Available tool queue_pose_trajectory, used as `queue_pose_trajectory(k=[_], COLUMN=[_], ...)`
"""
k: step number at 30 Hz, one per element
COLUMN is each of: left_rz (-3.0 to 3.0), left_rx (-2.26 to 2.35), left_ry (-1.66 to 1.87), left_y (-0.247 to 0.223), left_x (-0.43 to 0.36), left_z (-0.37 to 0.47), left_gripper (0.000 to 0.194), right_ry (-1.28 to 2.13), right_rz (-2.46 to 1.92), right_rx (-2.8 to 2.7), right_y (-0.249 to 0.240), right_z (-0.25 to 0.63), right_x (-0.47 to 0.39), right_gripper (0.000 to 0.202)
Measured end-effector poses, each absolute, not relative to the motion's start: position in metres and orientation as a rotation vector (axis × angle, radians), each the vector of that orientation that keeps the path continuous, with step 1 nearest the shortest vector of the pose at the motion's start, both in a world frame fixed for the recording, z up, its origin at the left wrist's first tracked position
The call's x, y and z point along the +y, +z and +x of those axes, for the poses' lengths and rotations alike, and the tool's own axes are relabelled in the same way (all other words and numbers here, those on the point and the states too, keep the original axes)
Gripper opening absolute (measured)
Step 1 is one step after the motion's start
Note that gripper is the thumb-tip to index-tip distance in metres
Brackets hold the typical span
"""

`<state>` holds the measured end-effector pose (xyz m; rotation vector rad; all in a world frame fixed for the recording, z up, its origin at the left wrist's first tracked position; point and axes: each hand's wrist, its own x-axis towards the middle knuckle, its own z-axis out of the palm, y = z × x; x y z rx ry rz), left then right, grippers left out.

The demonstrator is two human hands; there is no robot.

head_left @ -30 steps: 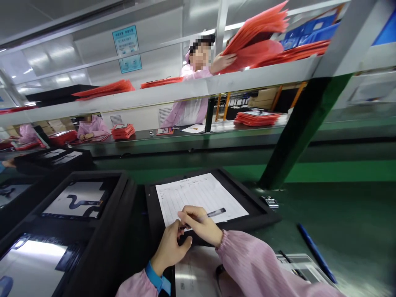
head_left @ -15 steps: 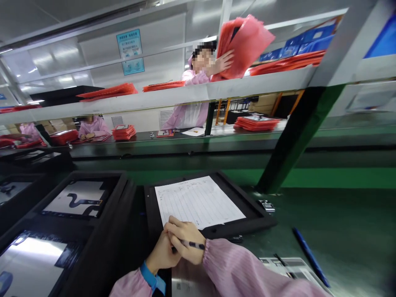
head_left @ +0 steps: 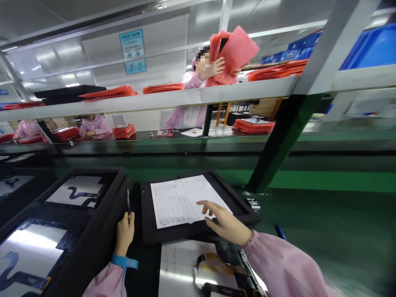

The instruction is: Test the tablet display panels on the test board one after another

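Note:
My left hand [head_left: 124,233], with a blue wristband [head_left: 123,261], is closed around a slim pen-like tool [head_left: 128,200] that points upward beside the black foam tray. Its exact kind is hard to make out. My right hand [head_left: 227,222] hovers over the lower right of a printed form [head_left: 182,202], fingers apart and nothing in them. That sheet lies on a black frame-like tray [head_left: 154,236]. Below it, nearest me, a display panel [head_left: 179,268] with a silvery back and a dark flex cable lies partly behind my right sleeve.
On the left, black foam trays [head_left: 107,218] hold several panels. A small metal counter [head_left: 253,204] and a blue pen [head_left: 280,232] lie to the right. A green-and-white post [head_left: 278,144] rises behind. Across the bench, a co-worker [head_left: 193,78] handles red sleeves [head_left: 238,51].
My hands, clasped together before, have parted. The left moved left with the slim tool upright; the right moved right and opened over the form. The co-worker's red sleeves shifted lower.

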<state>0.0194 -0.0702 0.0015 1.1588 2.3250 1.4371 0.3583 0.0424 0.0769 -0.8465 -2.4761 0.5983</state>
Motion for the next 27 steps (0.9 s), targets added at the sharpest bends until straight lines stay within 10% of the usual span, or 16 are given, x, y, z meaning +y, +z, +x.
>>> queue_pose_trajectory(k=[9, 27], left_rz=[1.335, 1.296], left_rx=[2.708, 2.476], left_ry=[1.053, 1.398], left_y=[-0.003, -0.021], left_x=[-0.086, -0.082], left_z=[0.036, 0.016], left_gripper=[0.015, 0.034], right_ry=[-0.067, -0.234], right_rz=[-1.085, -0.671], right_rx=[-2.732, -2.529], right_y=[0.018, -0.006], right_z=[0.405, 0.416], right_x=[0.055, 0.080], right_gripper=[0.073, 0.031])
